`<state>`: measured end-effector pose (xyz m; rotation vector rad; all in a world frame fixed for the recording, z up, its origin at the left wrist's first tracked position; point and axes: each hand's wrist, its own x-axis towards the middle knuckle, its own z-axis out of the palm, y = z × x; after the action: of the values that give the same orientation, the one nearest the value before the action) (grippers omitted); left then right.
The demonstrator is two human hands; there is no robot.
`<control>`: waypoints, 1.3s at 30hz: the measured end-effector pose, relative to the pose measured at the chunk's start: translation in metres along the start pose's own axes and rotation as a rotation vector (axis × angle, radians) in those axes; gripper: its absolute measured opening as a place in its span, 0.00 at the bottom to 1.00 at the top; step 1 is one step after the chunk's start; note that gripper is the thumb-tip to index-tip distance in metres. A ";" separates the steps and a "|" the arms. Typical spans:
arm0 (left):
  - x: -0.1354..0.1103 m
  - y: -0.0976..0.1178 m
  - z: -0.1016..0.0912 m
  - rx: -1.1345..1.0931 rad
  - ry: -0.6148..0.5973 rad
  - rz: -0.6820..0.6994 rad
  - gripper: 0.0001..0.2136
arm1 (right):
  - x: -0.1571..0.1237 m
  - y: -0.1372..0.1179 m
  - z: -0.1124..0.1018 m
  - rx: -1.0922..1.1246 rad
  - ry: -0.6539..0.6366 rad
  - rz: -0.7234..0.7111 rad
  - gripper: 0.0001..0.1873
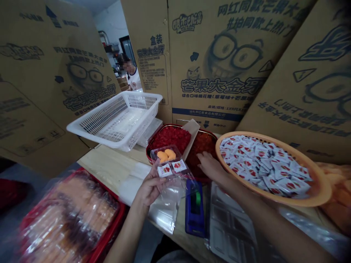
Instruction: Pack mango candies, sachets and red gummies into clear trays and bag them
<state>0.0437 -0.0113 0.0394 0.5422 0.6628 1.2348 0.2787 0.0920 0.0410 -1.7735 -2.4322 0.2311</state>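
My left hand point(150, 186) is closed on the edge of a clear plastic compartment tray point(181, 176), tilted over the table. In the tray lie orange candies point(166, 156) at the far end and two white sachets with red print point(172, 168). My right hand point(210, 164) reaches into the right side of a red-rimmed tub, its fingers apart over dark orange-red pieces point(202, 141); the fingertips are partly lost in shadow. Red pieces point(172, 137) fill the tub's left side, behind a whitish divider point(192, 140).
A blue digital scale point(195, 212) and empty clear trays point(230, 223) lie nearest me. An orange basket point(320, 193) of sachets stands right, a white basket point(123, 143) at the back left. Bagged goods fill a red crate point(116, 219). Cardboard boxes point(219, 54) wall the back; a person point(133, 76) is beyond.
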 end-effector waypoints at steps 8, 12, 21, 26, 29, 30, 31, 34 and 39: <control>-0.005 0.009 -0.024 0.003 0.047 0.021 0.42 | 0.036 -0.004 0.006 -0.140 0.025 0.111 0.20; -0.002 0.009 -0.032 0.004 0.061 0.020 0.42 | 0.030 0.003 0.010 -0.119 -0.028 0.024 0.17; 0.012 0.007 -0.052 0.021 0.010 0.010 0.40 | 0.017 0.009 0.009 0.284 0.068 -0.093 0.13; 0.017 0.009 -0.056 0.010 -0.005 0.008 0.38 | -0.001 -0.019 -0.018 0.723 -0.051 -0.286 0.10; 0.019 0.011 -0.055 0.037 -0.009 0.012 0.37 | -0.011 -0.048 -0.019 0.784 -0.198 -0.352 0.10; 0.019 0.011 -0.055 0.042 -0.010 0.012 0.37 | -0.013 -0.056 -0.018 0.768 -0.220 -0.350 0.10; 0.019 0.011 -0.055 0.043 -0.010 0.011 0.37 | -0.014 -0.063 -0.015 0.746 -0.232 -0.345 0.10; 0.019 0.012 -0.055 0.018 -0.002 -0.005 0.39 | -0.012 -0.065 -0.011 0.683 -0.206 -0.336 0.10; 0.017 0.013 -0.056 0.000 -0.022 -0.029 0.41 | 0.005 -0.028 -0.007 0.293 0.036 -0.128 0.10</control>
<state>-0.0016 0.0096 0.0064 0.5438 0.6503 1.2000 0.2527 0.0884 0.0533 -1.4818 -2.3326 0.5078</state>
